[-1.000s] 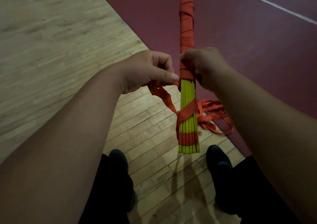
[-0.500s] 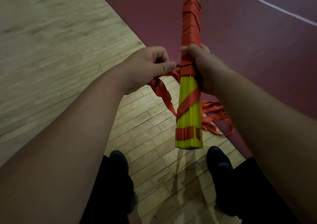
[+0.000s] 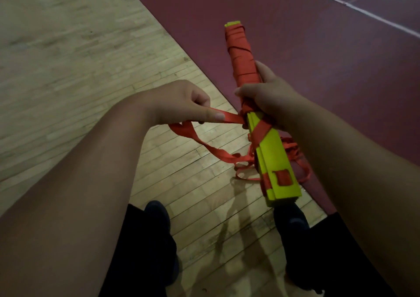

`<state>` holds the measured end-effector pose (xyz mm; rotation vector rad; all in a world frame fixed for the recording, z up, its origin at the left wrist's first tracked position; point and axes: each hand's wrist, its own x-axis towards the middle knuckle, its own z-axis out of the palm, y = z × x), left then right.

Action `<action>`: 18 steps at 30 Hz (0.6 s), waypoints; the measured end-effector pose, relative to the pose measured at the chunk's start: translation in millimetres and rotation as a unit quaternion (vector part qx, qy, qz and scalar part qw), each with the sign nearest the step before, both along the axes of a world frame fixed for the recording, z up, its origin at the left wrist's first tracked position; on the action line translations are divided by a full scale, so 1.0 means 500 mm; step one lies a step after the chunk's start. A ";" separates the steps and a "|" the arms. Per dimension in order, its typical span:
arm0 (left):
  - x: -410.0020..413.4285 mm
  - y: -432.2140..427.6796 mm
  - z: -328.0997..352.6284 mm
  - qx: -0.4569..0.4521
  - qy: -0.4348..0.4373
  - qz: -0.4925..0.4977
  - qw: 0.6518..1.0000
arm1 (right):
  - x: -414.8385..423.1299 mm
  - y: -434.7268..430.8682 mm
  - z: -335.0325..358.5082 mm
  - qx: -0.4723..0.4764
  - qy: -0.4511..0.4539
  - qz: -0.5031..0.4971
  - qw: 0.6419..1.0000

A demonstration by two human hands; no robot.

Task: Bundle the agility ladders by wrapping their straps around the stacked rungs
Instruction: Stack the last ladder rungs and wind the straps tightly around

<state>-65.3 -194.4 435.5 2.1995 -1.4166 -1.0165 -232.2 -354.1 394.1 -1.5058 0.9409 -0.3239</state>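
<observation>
A stack of yellow-green ladder rungs [image 3: 276, 158] is held in the air in front of me, its far half wound tightly in red strap [image 3: 242, 58]. My right hand [image 3: 270, 98] grips the stack around its middle. My left hand [image 3: 181, 102] pinches a stretch of the red strap [image 3: 231, 119] and holds it taut to the left of the stack. One diagonal turn of strap crosses the bare near half. The rest of the strap hangs in a loop below and piles loosely on the floor behind the stack.
I stand on a pale wooden floor [image 3: 91, 58] beside a dark red court area [image 3: 318, 46] with a white line. My two dark shoes [image 3: 159, 219] are below the bundle.
The bundle has turned so that its flat face shows and its near end has swung right. My left hand moved left, pulling the strap out straight from the stack.
</observation>
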 end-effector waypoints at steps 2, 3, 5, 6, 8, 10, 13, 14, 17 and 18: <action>0.010 0.012 0.012 0.010 0.002 0.000 1.000 | -0.008 -0.003 -0.001 -0.051 0.033 0.020 0.998; 0.016 0.017 0.015 0.025 -0.007 -0.001 1.000 | -0.013 -0.003 -0.001 -0.079 0.050 0.031 0.995; 0.031 0.027 0.012 0.067 -0.053 0.006 0.996 | -0.020 -0.002 -0.001 -0.113 0.071 0.047 0.990; 0.037 0.030 0.007 0.080 -0.083 0.017 0.993 | -0.023 -0.002 -0.002 -0.114 0.075 0.049 0.989; 0.044 0.030 -0.007 0.087 -0.148 0.042 0.984 | -0.028 -0.001 -0.001 -0.098 0.077 0.046 0.991; 0.036 0.024 -0.017 0.098 -0.207 0.057 0.972 | -0.029 0.002 0.000 -0.087 0.072 0.041 0.993; 0.032 0.012 -0.032 0.096 -0.330 0.118 0.932 | -0.025 0.007 0.003 -0.066 0.056 0.041 0.995; 0.041 0.008 -0.039 0.077 -0.353 0.156 0.919 | -0.023 0.008 0.004 -0.059 0.052 0.042 0.996; 0.070 -0.003 -0.061 -0.029 -0.254 0.320 0.912 | -0.016 0.016 0.009 -0.060 0.051 0.051 0.996; 0.074 -0.006 -0.065 -0.072 -0.166 0.378 0.908 | -0.012 0.019 0.009 -0.056 0.048 0.052 0.996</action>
